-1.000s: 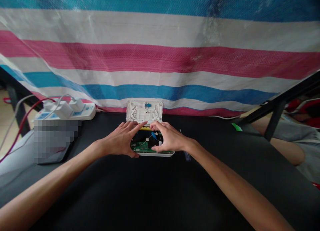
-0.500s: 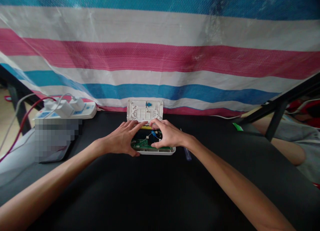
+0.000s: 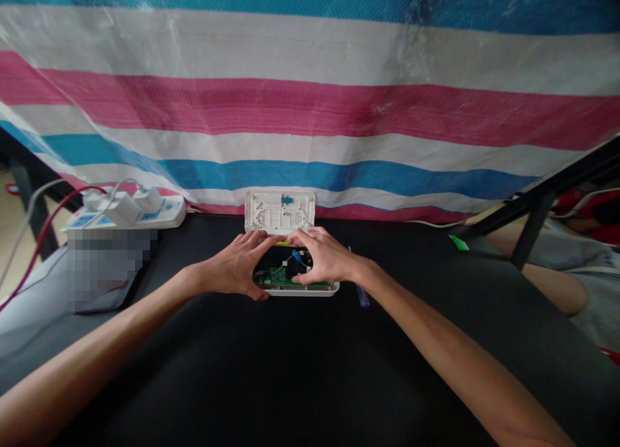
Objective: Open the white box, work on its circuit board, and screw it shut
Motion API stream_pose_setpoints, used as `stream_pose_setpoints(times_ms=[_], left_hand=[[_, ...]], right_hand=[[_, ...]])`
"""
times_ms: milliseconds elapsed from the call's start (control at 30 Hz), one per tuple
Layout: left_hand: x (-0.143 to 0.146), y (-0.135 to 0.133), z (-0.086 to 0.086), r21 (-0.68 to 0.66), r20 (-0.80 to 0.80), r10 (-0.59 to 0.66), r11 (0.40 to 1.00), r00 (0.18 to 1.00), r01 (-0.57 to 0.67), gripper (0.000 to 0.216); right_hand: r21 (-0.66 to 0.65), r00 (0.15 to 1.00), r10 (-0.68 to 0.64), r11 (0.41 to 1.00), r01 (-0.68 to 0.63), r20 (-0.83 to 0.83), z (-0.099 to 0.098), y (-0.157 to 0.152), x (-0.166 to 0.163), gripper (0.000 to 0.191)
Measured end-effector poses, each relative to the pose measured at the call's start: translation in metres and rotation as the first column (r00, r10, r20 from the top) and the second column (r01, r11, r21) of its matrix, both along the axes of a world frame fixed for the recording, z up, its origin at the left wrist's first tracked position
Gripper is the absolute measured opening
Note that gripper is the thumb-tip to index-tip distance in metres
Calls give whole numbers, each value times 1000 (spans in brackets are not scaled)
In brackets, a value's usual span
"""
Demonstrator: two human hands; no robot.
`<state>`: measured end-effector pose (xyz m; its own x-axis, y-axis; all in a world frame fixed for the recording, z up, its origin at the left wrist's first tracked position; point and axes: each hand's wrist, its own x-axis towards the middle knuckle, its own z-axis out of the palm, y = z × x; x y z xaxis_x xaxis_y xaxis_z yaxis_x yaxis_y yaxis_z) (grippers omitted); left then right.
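An opened white router-like case [image 3: 303,292] lies on the black table, with a green circuit board [image 3: 277,279] inside. A thin pale cable with a blue connector [image 3: 296,256] crosses the board, and a yellow strip shows at its far edge. My left hand [image 3: 235,261] is closed round the case's left end, thumb at the near side and fingers at the far side. Over the right half arches my right hand [image 3: 329,258], its thumb on the board's near part and its fingers at the far edge. Behind stands the white cover [image 3: 279,213], inner side facing me.
A clear screwdriver-like handle [image 3: 362,296] lies right of the case, partly under my right wrist. On the left are a power strip [image 3: 172,213] with plugs and a dark flat object [image 3: 113,292]. A green scrap [image 3: 458,243] lies right. Another person's leg [image 3: 557,289] shows beyond the table.
The fingers of my right hand have shifted slightly at the far edge of the board. My left hand keeps its hold, and the case stays in place.
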<state>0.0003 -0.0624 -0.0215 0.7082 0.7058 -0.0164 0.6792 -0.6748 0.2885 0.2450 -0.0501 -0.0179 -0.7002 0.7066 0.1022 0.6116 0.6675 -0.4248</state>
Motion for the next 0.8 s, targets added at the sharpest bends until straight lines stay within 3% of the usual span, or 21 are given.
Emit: stream_pose_setpoints(times_ms=[233, 400, 800], left_hand=[[0, 1, -2, 17, 26, -17, 1000, 1000, 17, 105], [0, 1, -5, 27, 39, -11, 1000, 999, 10, 104], [1, 0, -8, 38, 35, 10, 999, 999, -11, 102]], right_hand=[[64, 993, -17, 998, 10, 114, 10, 0, -1, 68], [168, 979, -9, 985, -25, 203, 2, -2, 0, 69], [200, 994, -19, 980, -3, 109, -9, -4, 4, 61]])
